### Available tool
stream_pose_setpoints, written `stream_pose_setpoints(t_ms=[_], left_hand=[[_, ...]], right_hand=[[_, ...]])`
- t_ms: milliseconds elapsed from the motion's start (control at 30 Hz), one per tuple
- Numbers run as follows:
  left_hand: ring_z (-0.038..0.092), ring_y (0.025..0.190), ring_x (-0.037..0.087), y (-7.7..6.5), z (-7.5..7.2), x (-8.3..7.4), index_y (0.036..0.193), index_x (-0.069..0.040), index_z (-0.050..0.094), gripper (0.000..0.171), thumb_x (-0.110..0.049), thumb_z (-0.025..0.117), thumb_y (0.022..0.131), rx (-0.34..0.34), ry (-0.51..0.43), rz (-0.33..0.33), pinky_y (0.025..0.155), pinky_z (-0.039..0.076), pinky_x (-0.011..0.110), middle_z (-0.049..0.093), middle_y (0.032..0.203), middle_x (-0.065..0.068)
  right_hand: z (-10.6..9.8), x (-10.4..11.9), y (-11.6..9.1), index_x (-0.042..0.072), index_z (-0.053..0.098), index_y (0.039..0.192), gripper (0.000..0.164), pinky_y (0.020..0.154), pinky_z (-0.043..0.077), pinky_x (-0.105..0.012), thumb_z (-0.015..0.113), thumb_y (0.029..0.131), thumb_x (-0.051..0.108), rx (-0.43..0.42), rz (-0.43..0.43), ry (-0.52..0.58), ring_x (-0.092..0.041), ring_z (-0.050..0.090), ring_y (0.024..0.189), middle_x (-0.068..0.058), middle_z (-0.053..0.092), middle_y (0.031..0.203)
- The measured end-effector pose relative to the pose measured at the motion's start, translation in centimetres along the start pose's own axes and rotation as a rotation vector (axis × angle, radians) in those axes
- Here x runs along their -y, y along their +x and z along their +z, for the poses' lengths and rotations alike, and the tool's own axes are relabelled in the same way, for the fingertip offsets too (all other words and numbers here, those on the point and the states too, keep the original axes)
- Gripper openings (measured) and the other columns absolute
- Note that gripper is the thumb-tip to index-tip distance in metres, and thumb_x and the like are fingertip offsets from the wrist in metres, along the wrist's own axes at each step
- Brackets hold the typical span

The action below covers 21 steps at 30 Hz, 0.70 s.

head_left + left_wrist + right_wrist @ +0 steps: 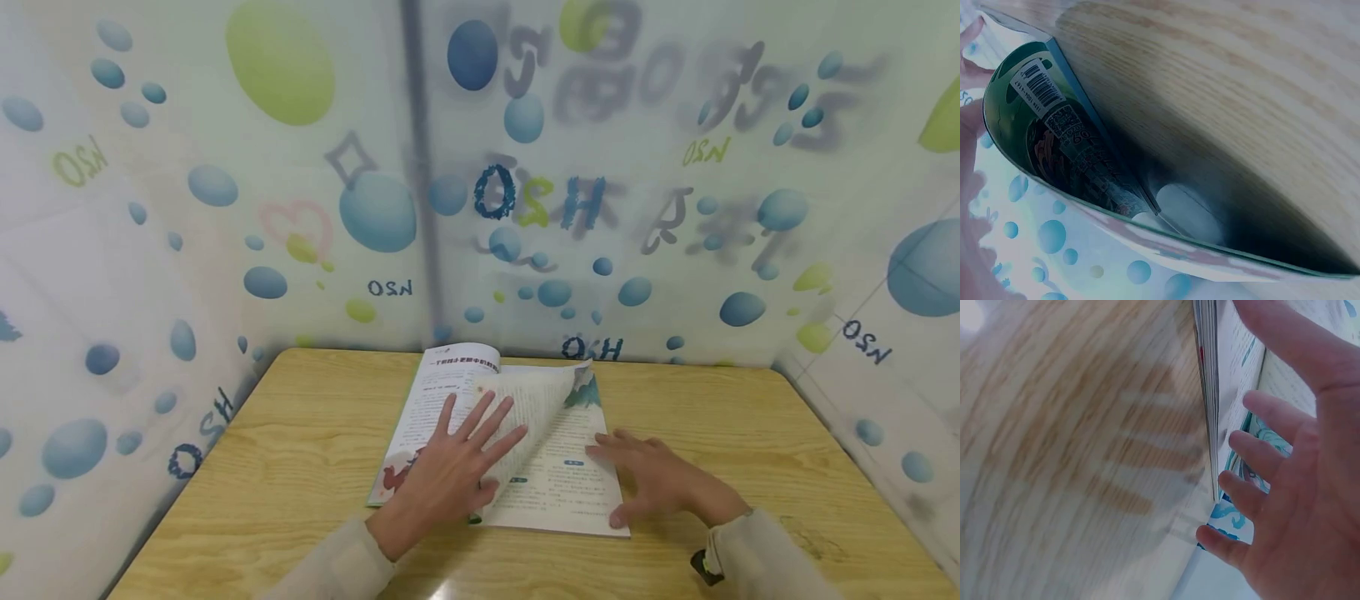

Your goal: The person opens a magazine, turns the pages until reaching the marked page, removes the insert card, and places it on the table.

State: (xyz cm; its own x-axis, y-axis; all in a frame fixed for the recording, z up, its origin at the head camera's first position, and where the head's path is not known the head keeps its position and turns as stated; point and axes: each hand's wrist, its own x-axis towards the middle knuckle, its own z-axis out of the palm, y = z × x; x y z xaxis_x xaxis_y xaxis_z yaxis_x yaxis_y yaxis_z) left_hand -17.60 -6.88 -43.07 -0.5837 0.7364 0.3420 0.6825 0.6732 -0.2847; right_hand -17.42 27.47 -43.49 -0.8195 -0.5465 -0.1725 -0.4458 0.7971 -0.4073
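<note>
An open magazine [577,496] with printed pages lies on the table. Over its middle, a partly lifted page [536,400] curves up, its far right corner curled. My left hand [453,467] spreads its straight fingers across that page and the left side. At the magazine's right edge is my right hand [660,477], fingers extended and thumb by the near corner. The right wrist view shows its loosely bent fingers beside the page edges [1209,387], holding nothing. In the left wrist view, the green back cover [1007,125] bows up from the wood, showing a barcode [1038,87].
The wooden table [300,442] extends to both sides of the magazine. Behind it and at the sides hang pale curtains [480,292] printed with blue and green drops. A dark band [707,568] sits at my right wrist by the sleeve.
</note>
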Motion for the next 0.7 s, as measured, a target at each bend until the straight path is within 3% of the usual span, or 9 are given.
stream_pose_setpoints(t_ms=[300,700], left_hand=[[0.017,0.151,0.028,0.3,0.26,0.12,0.147,-0.029,0.049,0.059,-0.039,0.058,0.09,0.058,0.052,0.096,0.114,0.014,0.065,0.029,0.162,0.006],[0.023,0.149,0.029,0.34,0.39,0.37,0.14,-0.026,0.059,0.05,-0.031,0.055,0.09,0.081,-0.086,0.115,0.113,0.017,0.066,0.037,0.158,0.007]], right_hand=[[-0.03,0.4,0.01,0.014,0.05,0.147,0.093,0.103,0.021,-0.076,0.082,0.07,0.056,0.037,0.01,0.0,-0.048,0.027,0.143,-0.016,0.038,0.156],[0.2,0.32,0.02,0.015,0.051,0.147,0.093,0.103,0.022,-0.075,0.083,0.07,0.056,0.031,0.021,-0.02,-0.046,0.029,0.143,-0.015,0.037,0.156]])
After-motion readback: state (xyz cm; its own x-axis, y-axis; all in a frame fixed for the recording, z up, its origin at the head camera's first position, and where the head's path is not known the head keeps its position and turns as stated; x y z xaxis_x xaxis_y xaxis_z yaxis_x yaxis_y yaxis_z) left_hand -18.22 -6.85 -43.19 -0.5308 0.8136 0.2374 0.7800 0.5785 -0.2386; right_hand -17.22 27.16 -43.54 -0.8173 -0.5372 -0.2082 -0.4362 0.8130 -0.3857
